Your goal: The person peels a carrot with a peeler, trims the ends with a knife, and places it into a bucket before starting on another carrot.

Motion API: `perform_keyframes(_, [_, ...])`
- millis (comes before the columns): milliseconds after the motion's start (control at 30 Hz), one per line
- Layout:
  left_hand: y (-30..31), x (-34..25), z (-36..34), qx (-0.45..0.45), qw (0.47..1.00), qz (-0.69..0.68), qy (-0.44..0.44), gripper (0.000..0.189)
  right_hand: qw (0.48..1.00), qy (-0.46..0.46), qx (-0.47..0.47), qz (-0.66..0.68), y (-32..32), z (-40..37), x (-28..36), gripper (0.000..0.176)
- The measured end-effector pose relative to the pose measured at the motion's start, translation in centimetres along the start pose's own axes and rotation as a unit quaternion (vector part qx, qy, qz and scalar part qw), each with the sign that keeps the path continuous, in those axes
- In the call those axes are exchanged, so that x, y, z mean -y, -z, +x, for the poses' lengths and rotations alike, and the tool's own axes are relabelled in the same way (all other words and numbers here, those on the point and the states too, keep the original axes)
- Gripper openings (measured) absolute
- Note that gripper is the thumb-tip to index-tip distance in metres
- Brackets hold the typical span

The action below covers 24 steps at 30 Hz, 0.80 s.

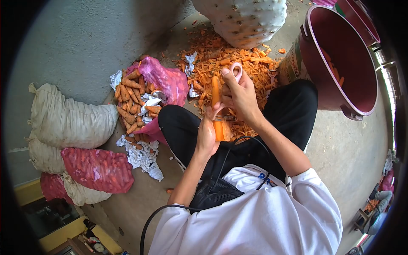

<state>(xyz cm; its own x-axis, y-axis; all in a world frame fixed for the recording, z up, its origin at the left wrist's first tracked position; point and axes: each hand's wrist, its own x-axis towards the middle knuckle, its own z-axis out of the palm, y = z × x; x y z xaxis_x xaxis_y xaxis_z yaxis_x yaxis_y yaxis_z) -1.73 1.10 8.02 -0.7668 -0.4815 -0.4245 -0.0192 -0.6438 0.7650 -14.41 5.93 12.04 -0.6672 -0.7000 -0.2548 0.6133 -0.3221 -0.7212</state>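
Observation:
My left hand [207, 132] is closed around a bright orange carrot [221, 131], held upright over my lap with its narrower end pointing away from me. My right hand [243, 97] grips a peeler with a pale pink looped handle [236, 69]. The peeler's metal blade [225, 118] lies across the carrot close to the left fingers; whether it touches the surface is hard to tell. Beneath and beyond both hands spreads a thick heap of carrot peelings [250, 63] on the floor, between my crossed legs.
Unpeeled carrots [132, 95] spill from a pink mesh bag [168, 83] on the left, among crumpled paper [142, 157]. A maroon tub [340, 100] with some carrots inside stands right. White sacks [72, 117] and a full red mesh bag [97, 170] line the wall; a bulging white sack [244, 21] stands ahead.

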Motion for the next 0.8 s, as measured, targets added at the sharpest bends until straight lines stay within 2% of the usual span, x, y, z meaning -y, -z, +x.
perform_keyframes(100, [0.6,0.3,-0.7,-0.002,1.0,0.005,0.023,0.044,0.998,0.052,-0.032,0.012,0.6,1.5,-0.2,0.023])
perform_keyframes(133, [1.0,0.3,-1.0,0.003,1.0,0.003,0.031,0.045,0.998,0.035,-0.034,0.047,0.9,2.5,-0.5,0.023])
perform_keyframes(233, [2.0,-0.3,-1.2,0.027,0.998,0.025,0.05,0.047,1.0,0.002,0.021,0.008,1.1,3.1,-0.9,0.025])
perform_keyframes(267, [2.2,-0.5,-1.4,0.014,0.998,0.032,0.055,0.047,1.0,-0.017,0.003,0.013,0.8,3.3,-0.9,0.023])
perform_keyframes(367, [2.8,-1.1,-1.3,0.006,0.997,0.047,0.066,0.047,0.994,0.036,-0.036,-0.095,2.1,9.6,-3.2,0.023])
perform_keyframes(433, [4.2,-0.5,-1.4,0.031,0.995,0.044,0.081,0.047,0.936,0.139,-0.165,-0.28,4.0,17.1,-6.9,0.031])
perform_keyframes(467, [4.4,-0.5,-1.3,0.043,0.994,0.032,0.093,0.047,0.93,0.13,-0.189,-0.288,5.2,20.2,-7.9,0.035])
perform_keyframes(567, [4.1,-1.1,-0.8,0.047,0.996,0.046,0.059,0.044,0.923,0.141,-0.215,-0.287,5.4,21.2,-6.9,0.041])
perform_keyframes(633, [3.8,-1.4,-0.2,0.034,0.994,0.103,0.021,0.042,0.929,0.143,-0.145,-0.309,4.5,18.3,-4.6,0.046])
perform_keyframes(667, [3.7,-1.4,0.0,0.027,0.991,0.131,0.004,0.041,0.926,0.114,-0.114,-0.342,4.0,16.1,-3.6,0.049])
perform_keyframes(733, [3.8,-1.2,0.9,0.012,0.998,0.066,-0.017,0.039,0.912,0.059,-0.056,-0.403,3.3,11.2,-2.6,0.055])
perform_keyframes(767, [3.7,-1.1,1.3,0.007,0.999,0.034,-0.029,0.039,0.886,0.079,-0.025,-0.456,3.6,9.1,-3.2,0.061])
perform_keyframes(800, [3.5,-1.3,1.3,-0.002,1.0,0.009,-0.01,0.037,0.886,0.027,0.011,-0.464,2.7,6.1,-2.5,0.063])
